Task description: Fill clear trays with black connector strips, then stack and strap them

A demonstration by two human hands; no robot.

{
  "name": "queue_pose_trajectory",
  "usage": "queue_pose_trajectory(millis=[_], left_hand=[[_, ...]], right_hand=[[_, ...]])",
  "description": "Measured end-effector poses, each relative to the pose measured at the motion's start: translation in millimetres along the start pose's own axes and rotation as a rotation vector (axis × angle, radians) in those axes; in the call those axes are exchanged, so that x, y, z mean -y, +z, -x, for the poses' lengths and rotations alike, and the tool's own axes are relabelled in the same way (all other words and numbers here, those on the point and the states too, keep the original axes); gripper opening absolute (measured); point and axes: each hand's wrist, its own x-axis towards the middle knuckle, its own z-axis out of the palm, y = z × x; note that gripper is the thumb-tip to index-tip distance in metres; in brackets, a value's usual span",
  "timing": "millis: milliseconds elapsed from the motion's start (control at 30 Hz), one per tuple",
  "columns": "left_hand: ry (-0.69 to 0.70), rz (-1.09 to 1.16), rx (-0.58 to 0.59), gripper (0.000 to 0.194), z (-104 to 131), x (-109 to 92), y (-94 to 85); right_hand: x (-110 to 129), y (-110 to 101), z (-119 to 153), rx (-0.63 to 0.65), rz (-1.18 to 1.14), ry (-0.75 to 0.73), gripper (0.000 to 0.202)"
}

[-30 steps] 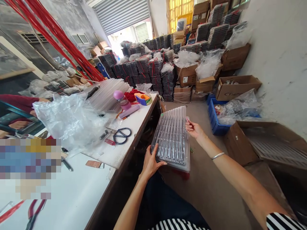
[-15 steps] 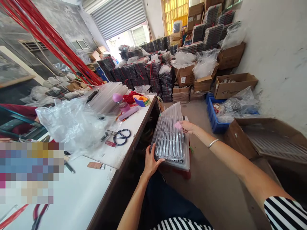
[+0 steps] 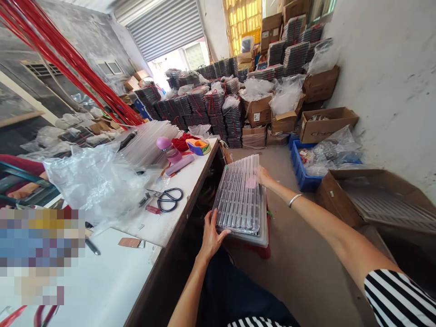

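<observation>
A stack of clear ribbed plastic trays (image 3: 235,200) lies in front of me on a low red support (image 3: 265,251). My left hand (image 3: 211,236) grips the near left corner, thumb along the front edge and fingers at the left side. At the far right edge, my right hand (image 3: 265,176) is closed on the upper tray's rim. Something pink (image 3: 251,183) shows at its fingertips, seemingly through the clear plastic; I cannot tell whether it is a finger cover or a cloth. The right fingertips are partly hidden.
The white worktable (image 3: 136,272) on the left holds scissors (image 3: 169,200), a clear plastic bag (image 3: 91,181), a tape roll (image 3: 199,146) and more clear trays (image 3: 150,141). Right are a blue crate (image 3: 303,170) and an open carton (image 3: 361,190). A co-worker's arm shows far left.
My right hand has shifted slightly away from me along the stack's right edge, and the pink thing now looks covered by clear plastic. My left hand keeps its corner.
</observation>
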Motion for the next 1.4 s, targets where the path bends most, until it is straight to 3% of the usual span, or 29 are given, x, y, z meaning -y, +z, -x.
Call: queue_pose_trajectory(millis=[200,300,400,600,700,1200,1400], left_hand=[[-0.048,-0.064,0.051,0.091,0,-4,-7.0],[-0.122,-0.123,0.039,0.077,-5,-15,-12.8],[-0.183,-0.214,-0.004,0.055,-21,-29,-12.7],[-0.264,-0.300,0.046,0.050,-76,-36,4.6],[-0.313,-0.335,0.083,0.050,-92,-32,11.2],[-0.446,-0.424,0.156,0.055,-90,-41,21.1],[-0.464,-0.247,0.186,0.056,-94,-41,2.2]], right_hand=[[-25,-28,-11,-0.152,0.049,0.177,0.033],[-40,-31,-3,-0.204,0.032,0.241,0.033],[-47,-19,11,-0.220,0.003,0.265,0.035],[-34,22,32,-0.187,-0.004,0.314,0.042],[-25,35,33,-0.175,0.024,0.368,0.046],[-21,49,35,-0.180,0.128,0.412,0.055],[-6,30,50,-0.257,0.117,0.339,0.041]])
